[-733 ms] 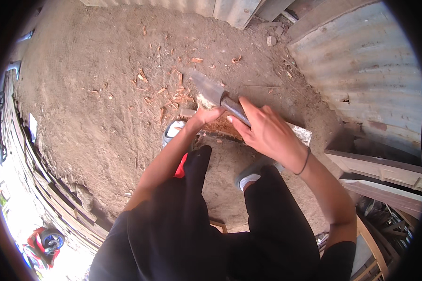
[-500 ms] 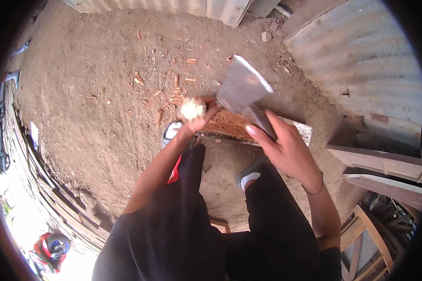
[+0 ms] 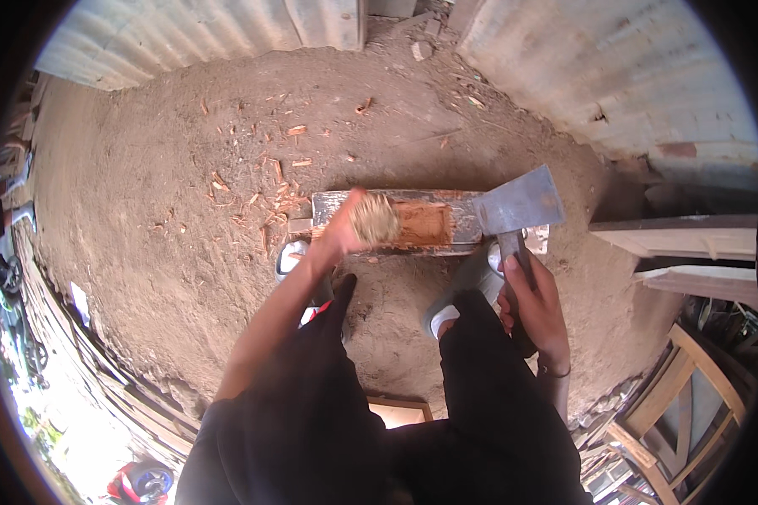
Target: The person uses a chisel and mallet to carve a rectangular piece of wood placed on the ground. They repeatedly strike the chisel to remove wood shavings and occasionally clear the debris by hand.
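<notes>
My left hand is closed on a short wooden piece with a frayed, round, pale end, held above a wooden plank. That plank has worn white paint and a reddish-brown rectangular hollow cut into it. The lifted piece covers part of the hollow's left side. In my right hand is the dark handle of a hatchet, gripped with the fingers wrapped round. Its broad grey blade hangs over the plank's right end, edge turned to the right.
Wood chips litter the dirt floor left of the plank. My shoes stand close to its near side. Corrugated metal sheets line the far and right sides. Wooden boards and a wooden frame are at the right.
The hatchet has come down and to the right, away from the plank's middle. My left hand has moved the wooden piece over the plank, and the hollow is now more exposed.
</notes>
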Motion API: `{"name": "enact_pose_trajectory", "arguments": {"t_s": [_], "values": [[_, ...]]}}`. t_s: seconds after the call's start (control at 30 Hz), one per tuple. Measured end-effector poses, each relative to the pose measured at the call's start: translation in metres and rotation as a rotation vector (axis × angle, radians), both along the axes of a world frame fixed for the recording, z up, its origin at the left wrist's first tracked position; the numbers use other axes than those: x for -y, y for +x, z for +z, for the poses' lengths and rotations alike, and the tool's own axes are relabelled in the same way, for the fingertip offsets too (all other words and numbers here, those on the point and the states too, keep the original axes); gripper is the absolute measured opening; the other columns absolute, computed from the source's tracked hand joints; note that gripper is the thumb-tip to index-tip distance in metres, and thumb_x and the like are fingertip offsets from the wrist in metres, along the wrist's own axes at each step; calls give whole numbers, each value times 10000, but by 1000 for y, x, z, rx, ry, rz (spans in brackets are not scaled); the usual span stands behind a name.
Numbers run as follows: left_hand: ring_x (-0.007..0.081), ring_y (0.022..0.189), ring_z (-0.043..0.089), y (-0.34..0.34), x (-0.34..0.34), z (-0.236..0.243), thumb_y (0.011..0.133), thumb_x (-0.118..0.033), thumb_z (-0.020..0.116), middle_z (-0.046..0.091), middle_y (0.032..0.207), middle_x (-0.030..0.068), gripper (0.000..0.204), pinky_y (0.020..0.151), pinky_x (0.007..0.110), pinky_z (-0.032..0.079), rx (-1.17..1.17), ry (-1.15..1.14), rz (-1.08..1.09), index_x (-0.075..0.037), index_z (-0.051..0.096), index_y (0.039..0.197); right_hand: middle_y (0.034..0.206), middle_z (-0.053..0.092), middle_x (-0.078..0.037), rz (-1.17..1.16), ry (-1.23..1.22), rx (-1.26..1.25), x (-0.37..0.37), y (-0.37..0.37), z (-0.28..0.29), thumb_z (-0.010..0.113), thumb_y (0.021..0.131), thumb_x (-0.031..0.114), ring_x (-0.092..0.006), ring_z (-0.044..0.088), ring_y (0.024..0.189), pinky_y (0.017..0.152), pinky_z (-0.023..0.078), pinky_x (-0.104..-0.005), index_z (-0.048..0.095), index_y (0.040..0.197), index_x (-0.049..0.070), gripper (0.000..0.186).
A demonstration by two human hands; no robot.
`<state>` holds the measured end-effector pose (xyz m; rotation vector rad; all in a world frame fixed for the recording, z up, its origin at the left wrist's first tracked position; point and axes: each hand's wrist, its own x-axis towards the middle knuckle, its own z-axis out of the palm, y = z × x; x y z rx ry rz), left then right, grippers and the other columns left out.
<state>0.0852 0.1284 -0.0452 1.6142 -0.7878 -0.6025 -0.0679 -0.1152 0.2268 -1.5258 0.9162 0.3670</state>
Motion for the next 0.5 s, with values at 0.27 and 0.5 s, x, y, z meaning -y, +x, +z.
{"name": "enact_pose_trajectory", "arguments": {"t_s": [0.27, 0.5], "values": [[246, 959, 606, 88, 64, 79, 911, -167, 637, 623, 928, 116, 166, 836, 460, 508, -508, 644, 100, -24, 616, 991, 609, 498, -26, -183, 138, 17, 17, -40, -16, 526, 1062, 426, -106, 489, 467, 436, 399, -266, 546, 1035, 44, 383], [68, 420, 325, 61, 60, 87, 872, -150, 670, 406, 557, -51, 240, 404, 284, 218, -539, 231, 659, -117, 515, 692, 616, 504, -33, -252, 232, 37, 30, -56, -28, 531, 1055, 448, -113, 495, 475, 441, 402, -275, 534, 1015, 46, 404]]}}
